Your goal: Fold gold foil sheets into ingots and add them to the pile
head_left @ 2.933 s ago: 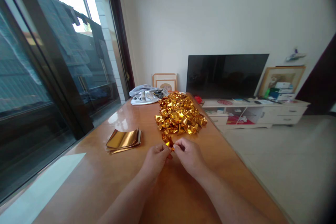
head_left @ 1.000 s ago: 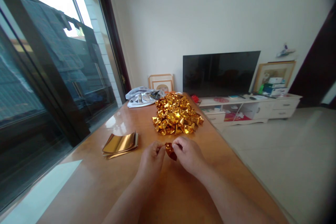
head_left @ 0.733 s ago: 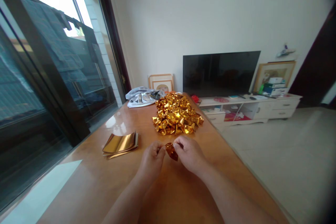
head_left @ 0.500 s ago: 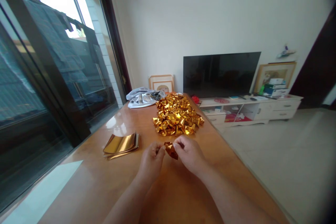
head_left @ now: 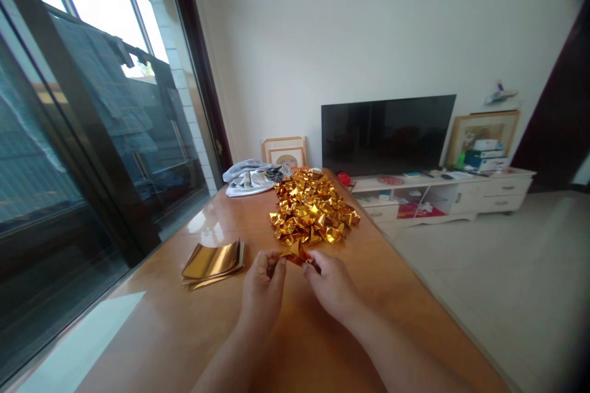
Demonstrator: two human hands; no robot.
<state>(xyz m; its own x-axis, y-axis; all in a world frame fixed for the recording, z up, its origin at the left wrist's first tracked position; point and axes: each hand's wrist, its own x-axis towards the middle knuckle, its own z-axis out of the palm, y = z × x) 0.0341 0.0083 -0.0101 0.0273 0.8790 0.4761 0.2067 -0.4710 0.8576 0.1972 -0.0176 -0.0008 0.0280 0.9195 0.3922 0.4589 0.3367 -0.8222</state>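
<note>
Between my two hands is a folded gold foil paper (head_left: 295, 253), its left and right ends pinched and a pointed flap standing up in the middle. My left hand (head_left: 265, 282) is closed on the left end with thumb and fingers. Closed on the right end is my right hand (head_left: 329, 282); its fingertips partly hide the paper. Just beyond the hands lies a large heap of folded gold foil pieces (head_left: 313, 209). To the left of my left hand sits a stack of flat gold foil sheets (head_left: 214, 261), slightly curled at the edges.
The wooden table (head_left: 184, 331) carries a pale sheet (head_left: 87, 341) at its left edge and a bundle of grey cloth (head_left: 251, 177) at the far end. Beyond it, a television (head_left: 387, 135) stands on a low white cabinet (head_left: 461, 202). A glass door (head_left: 92, 135) runs along the left.
The foil paper has turned in my fingers, and a pointed flap now sticks up at its middle. My view has tilted up slightly.
</note>
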